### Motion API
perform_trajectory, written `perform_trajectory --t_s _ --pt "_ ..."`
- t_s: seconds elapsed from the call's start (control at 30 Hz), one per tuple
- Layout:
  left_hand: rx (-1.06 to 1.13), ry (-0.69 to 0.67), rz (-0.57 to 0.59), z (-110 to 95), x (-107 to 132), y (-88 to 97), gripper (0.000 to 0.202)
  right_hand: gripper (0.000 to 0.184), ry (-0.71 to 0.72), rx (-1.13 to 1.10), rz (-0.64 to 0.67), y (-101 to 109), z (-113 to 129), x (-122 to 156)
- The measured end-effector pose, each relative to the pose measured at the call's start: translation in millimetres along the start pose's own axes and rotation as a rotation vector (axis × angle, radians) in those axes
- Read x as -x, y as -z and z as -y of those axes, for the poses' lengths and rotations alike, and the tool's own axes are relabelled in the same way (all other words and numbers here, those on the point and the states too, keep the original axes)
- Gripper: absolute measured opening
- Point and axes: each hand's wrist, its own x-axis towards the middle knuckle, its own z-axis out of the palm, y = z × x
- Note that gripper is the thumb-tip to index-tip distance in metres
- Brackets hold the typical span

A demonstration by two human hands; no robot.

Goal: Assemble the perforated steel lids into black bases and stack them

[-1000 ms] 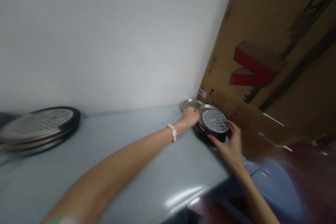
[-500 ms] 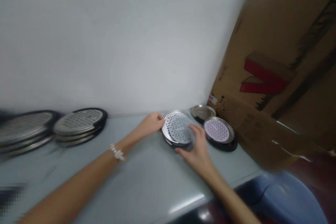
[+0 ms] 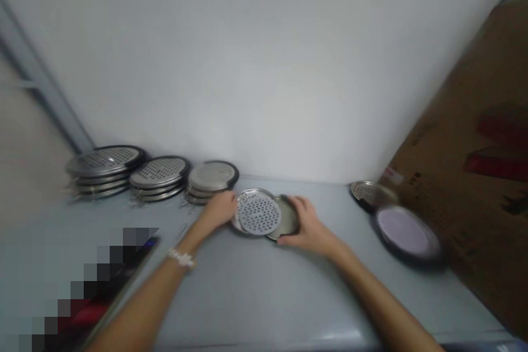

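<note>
A round metal grater (image 3: 259, 213) with a perforated face is tilted toward me above the table. My left hand (image 3: 223, 207) pinches its left rim, fingers closed. Partly behind it on the right is a dark-rimmed round plate (image 3: 289, 218) with a plain greyish face; the grater covers its left part. My right hand (image 3: 310, 226) is closed around this plate's right edge, thumb below and fingers above. Whether the two round pieces are joined cannot be made out. Left of my left hand, the nearest stack of round graters (image 3: 212, 176) stands by the wall.
Two more stacks of graters, a middle one (image 3: 160, 173) and a larger far-left one (image 3: 106, 162), line the wall. At right lie a small grater (image 3: 369, 193) and a blurred pale disc with a black rim (image 3: 407, 232), beside a big cardboard box (image 3: 466, 187).
The view has swung left, bringing a third stack into sight. Both hands have carried the grater leftward, away from the box. The plain round plate now shows out to the grater's right.
</note>
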Motion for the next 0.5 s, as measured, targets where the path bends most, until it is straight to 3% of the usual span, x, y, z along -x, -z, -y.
perform_trajectory --t_s 0.23,0.33,0.5 --pt "-0.187 0.059 -0.034 11 21 20.4 0.031 0.052 -0.041 0.000 0.015 7 -27 13" --pt "-0.240 0.054 -0.049 11 27 19.8 0.038 0.031 -0.048 0.023 -0.028 15 -35 13" --pt "-0.307 0.034 -0.089 1 28 9.6 0.037 0.014 -0.065 0.076 -0.133 20 -46 10"
